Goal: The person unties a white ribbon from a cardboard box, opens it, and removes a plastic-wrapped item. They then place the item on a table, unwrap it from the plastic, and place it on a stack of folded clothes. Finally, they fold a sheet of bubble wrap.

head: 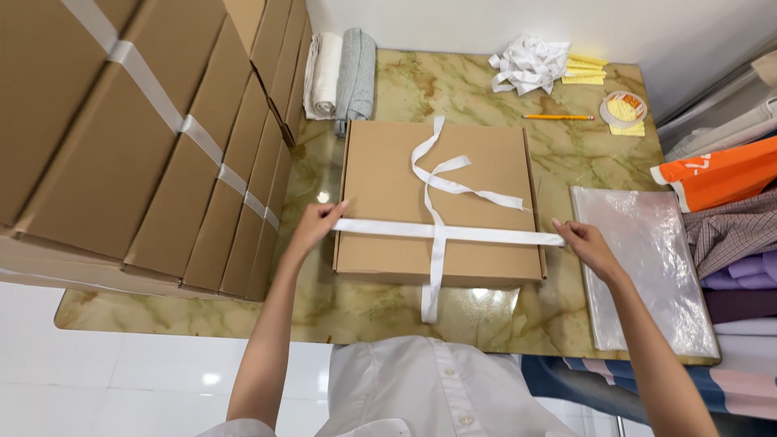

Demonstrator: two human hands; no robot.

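A flat brown cardboard box (388, 186) lies on the marble-patterned table (486, 97). A white ribbon (441, 233) crosses its lid side to side and front to back, with loose ends curling over the top. My left hand (314, 226) pinches the ribbon's left end at the box's left edge. My right hand (584, 245) grips the ribbon's right end just past the right edge. The ribbon is stretched taut between both hands.
Stacked cardboard boxes (146, 137) bound with white strap fill the left. Rolled cloths (340, 73) lie at the back, with a ribbon heap (530, 63), yellow notes, a pencil (557, 117) and a tape roll (623, 108). Clear plastic bags (647, 259) and folded clothes (728, 235) lie right.
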